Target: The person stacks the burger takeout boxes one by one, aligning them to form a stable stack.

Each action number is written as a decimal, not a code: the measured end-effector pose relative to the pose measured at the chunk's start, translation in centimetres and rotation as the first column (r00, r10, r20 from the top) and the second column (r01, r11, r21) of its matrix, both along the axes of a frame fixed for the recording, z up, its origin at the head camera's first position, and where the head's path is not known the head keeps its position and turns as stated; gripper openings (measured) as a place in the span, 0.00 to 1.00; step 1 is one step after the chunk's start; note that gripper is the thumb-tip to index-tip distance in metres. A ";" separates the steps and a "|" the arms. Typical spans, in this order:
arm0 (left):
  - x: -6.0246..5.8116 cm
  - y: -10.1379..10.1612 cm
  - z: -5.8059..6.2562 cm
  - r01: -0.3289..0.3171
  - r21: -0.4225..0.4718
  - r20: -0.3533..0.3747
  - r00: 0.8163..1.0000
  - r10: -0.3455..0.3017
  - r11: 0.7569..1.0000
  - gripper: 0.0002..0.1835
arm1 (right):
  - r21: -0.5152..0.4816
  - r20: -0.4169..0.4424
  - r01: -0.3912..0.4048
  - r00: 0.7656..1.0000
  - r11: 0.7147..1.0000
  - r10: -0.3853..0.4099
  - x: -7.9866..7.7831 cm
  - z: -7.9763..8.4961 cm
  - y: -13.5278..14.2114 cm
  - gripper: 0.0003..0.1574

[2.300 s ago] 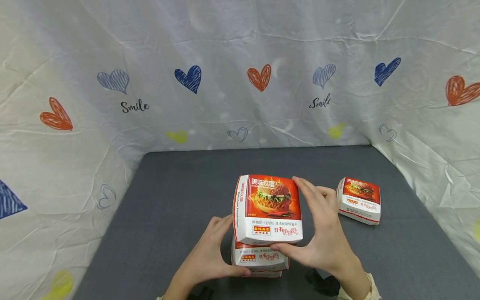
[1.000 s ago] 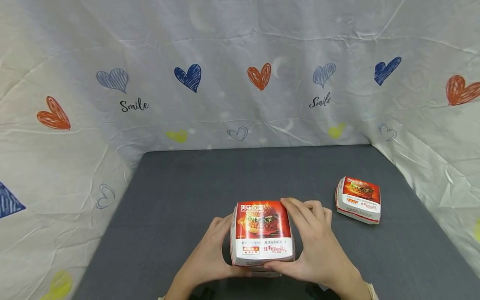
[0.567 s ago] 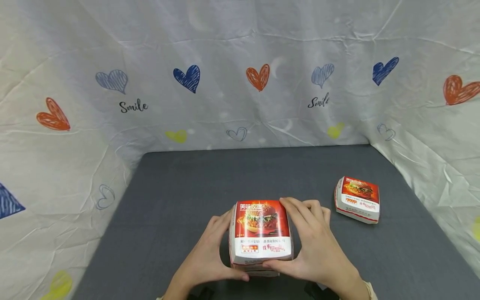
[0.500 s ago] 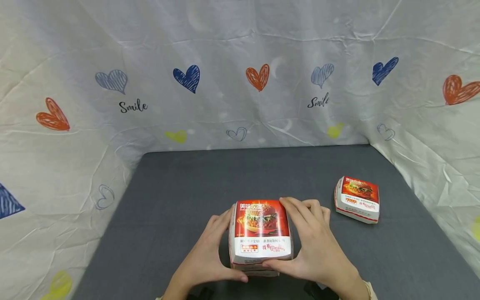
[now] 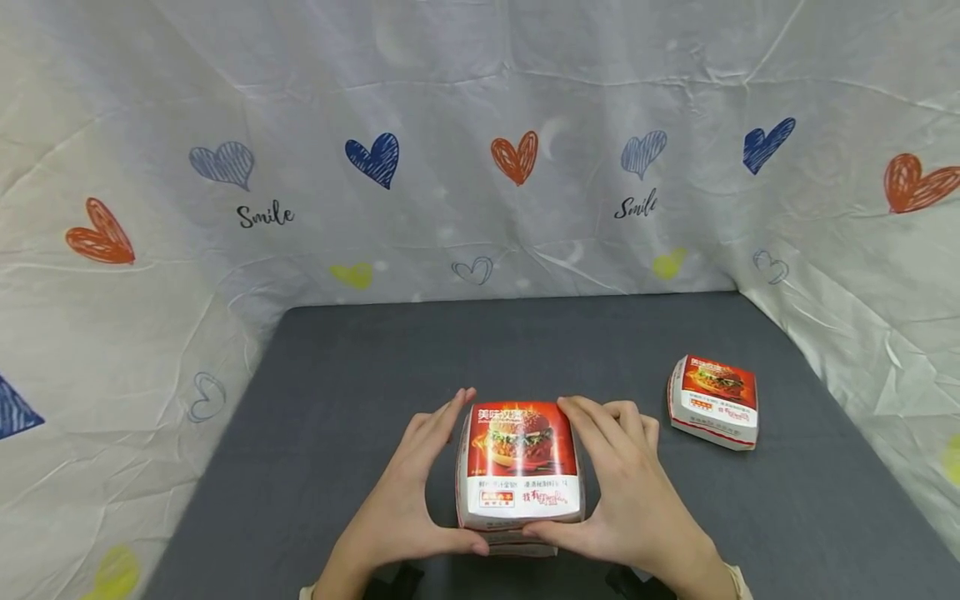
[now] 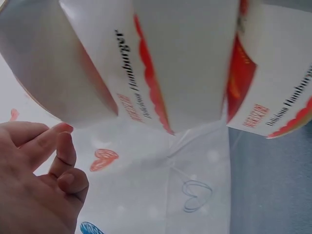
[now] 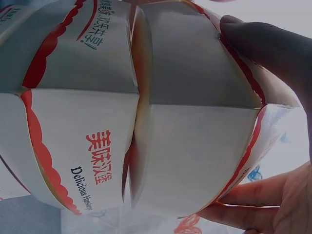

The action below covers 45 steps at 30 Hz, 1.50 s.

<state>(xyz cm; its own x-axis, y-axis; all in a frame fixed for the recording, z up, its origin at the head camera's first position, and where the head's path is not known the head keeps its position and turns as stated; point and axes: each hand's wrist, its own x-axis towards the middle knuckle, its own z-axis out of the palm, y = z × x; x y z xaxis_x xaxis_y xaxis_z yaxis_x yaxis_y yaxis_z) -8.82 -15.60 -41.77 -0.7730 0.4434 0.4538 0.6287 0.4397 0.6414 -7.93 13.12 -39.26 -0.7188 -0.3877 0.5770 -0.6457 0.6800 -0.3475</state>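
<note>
A red-and-white cardboard hamburger box (image 5: pixel 522 450) with a burger picture on its lid lies on top of a stack on the dark table. Beneath it, only the front edge of a lower box (image 5: pixel 521 546) shows in the head view. My right hand (image 5: pixel 630 483) grips the top box, thumb at the front edge and fingers at the far right corner. On the other side, my left hand (image 5: pixel 412 492) is spread around the stack, fingers pointing forward, thumb near the lower front. In the left wrist view, its fingers sit beside the stacked boxes (image 6: pixel 195 73), lightly bent and holding nothing.
Another hamburger box (image 5: pixel 712 402) of the same print sits apart at the right on the grey table (image 5: pixel 375 358). A white cloth (image 5: pixel 450 217) printed with hearts and "Smile" hangs behind the table and along both sides.
My right hand has lowered the top box from above onto the stack, where it stays. My left hand has just eased off the stack's left side, fingers straightening outward.
</note>
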 end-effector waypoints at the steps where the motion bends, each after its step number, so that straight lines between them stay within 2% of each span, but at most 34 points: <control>1: 0.0 0.1 0.1 0.001 -0.004 0.003 1.000 -0.001 1.000 0.73 | -0.001 -0.002 -0.002 1.000 1.000 0.002 0.0 0.0 0.0 0.75; 7: 0.0 0.3 0.5 0.001 -0.021 0.022 1.000 -0.001 1.000 0.71 | -0.004 -0.013 -0.014 1.000 1.000 0.014 0.1 -0.1 -0.2 0.75; 20: 0.1 0.4 0.6 -0.062 -0.031 0.018 0.998 0.062 0.998 0.67 | -0.010 -0.005 -0.026 1.000 1.000 0.026 0.0 -0.3 -0.4 0.77; 26: 0.2 0.5 0.8 -0.066 -0.037 0.030 0.997 0.067 0.997 0.67 | -0.012 0.001 -0.025 1.000 1.000 0.025 0.2 -0.3 -0.3 0.80; 30: 0.3 0.4 0.9 -0.060 -0.040 0.027 0.998 0.062 0.997 0.67 | -0.037 0.022 -0.037 0.999 0.999 0.038 0.2 -0.2 0.0 0.82; 33: 0.3 0.4 0.9 -0.057 -0.041 0.028 0.998 0.059 0.997 0.67 | -0.081 0.002 -0.043 0.999 0.996 0.044 -0.1 -0.1 0.6 0.79; 39: 0.3 0.4 0.9 -0.057 -0.044 0.041 0.997 0.059 0.997 0.68 | -0.187 -0.073 -0.006 0.997 0.982 -0.008 -1.3 0.3 2.3 0.74; 45: 0.2 0.4 0.8 -0.056 -0.049 0.051 0.997 0.058 0.997 0.68 | -0.254 -0.074 0.070 0.993 0.965 -0.091 -2.7 0.2 4.7 0.76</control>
